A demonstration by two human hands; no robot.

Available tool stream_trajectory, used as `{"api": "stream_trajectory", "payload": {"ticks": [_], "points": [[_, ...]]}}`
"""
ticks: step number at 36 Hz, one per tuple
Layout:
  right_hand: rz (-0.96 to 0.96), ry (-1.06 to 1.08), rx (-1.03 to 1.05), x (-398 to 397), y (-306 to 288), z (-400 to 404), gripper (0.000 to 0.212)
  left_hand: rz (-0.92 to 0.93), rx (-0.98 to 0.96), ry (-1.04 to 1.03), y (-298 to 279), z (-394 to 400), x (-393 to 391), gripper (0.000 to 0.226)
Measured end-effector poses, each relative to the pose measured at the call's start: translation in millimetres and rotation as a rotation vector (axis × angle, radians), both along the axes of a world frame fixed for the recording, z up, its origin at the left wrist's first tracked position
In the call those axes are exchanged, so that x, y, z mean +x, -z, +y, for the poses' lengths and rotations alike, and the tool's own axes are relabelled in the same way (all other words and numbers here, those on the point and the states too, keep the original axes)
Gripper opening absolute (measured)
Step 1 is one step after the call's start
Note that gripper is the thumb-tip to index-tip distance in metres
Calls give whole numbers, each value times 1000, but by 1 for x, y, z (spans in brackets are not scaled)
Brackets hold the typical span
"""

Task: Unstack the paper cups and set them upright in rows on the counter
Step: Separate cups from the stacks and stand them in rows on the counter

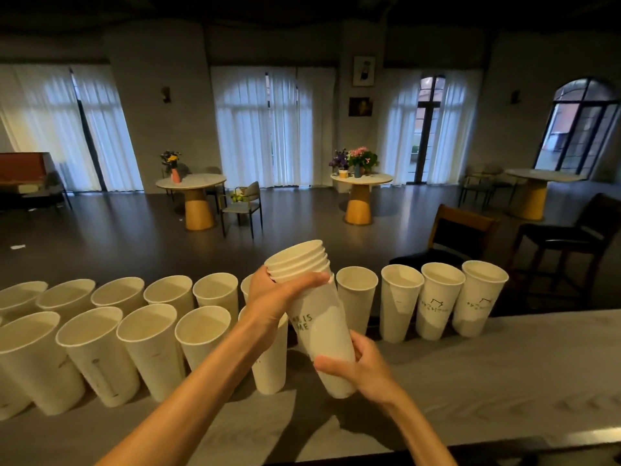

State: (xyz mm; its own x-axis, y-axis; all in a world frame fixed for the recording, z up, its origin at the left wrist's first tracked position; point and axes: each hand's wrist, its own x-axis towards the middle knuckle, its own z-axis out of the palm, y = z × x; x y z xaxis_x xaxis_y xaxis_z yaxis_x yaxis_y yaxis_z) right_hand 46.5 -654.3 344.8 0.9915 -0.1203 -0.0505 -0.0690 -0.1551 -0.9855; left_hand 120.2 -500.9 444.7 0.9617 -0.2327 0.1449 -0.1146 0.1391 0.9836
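The right hand (364, 368) curls its fingers round the bottom of the stack (319, 317), the left hand (272, 297) grips its top, above the cups (151, 344) on the tabletop (504, 371).

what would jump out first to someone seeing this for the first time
First, the stack of nested paper cups held tilted at centre: the left hand grips its rims, the right hand its base. Next, two rows of upright cups line the grey counter, mostly on the left.
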Motion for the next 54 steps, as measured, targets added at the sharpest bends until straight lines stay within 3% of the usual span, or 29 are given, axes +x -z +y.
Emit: {"api": "stream_trajectory", "payload": {"ticks": [2, 7, 11, 13, 17, 23, 27, 30, 33, 36, 38, 41, 43, 48, 54], "points": [[-6, 55, -84, 0, 7, -3, 86, -21, -27, -34, -3, 3, 2, 96], [124, 172, -167, 9, 40, -9, 104, -102, -152, -83, -28, 13, 9, 85], [139, 257, -74, 21, 53, -6, 83, -152, -224, -92, -49, 22, 12, 72], [117, 255, -73, 26, 53, -2, 78, -151, -251, -87, -57, 28, 12, 78], [89, 222, -55, 35, 54, 5, 92, -174, -255, -71, -62, 33, 10, 87], [127, 147, -94, 39, 48, 6, 122, -190, -202, 3, -58, 24, 9, 63], [140, 18, -51, 19, 48, -24, 90, -201, -160, 88, -56, 9, 8, 71], [92, 117, 50, 2, 40, -52, 69, -170, -132, 185, -50, -15, 4, 78], [-14, 211, 302, -13, 32, -75, 50, -142, -105, 244, -41, -45, -4, 75], [-102, 191, 641, -32, 18, -93, 55, -123, -69, 290, -32, -76, -14, 76], [-124, 115, 710, -40, 10, -101, 64, -94, -53, 334, -27, -90, -20, 82], [-84, 38, 589, -47, 3, -108, 104, -113, 8, 351, -21, -107, -26, 79], [-57, 61, 515, -48, -1, -111, 112, -115, 21, 313, -19, -111, -26, 77], [-82, 54, 277, -50, -9, -116, 93, -157, 100, 259, -16, -113, -25, 82], [-86, 25, 217, -46, -11, -113, 71, -203, 176, 176, -16, -115, -27, 82]]}}
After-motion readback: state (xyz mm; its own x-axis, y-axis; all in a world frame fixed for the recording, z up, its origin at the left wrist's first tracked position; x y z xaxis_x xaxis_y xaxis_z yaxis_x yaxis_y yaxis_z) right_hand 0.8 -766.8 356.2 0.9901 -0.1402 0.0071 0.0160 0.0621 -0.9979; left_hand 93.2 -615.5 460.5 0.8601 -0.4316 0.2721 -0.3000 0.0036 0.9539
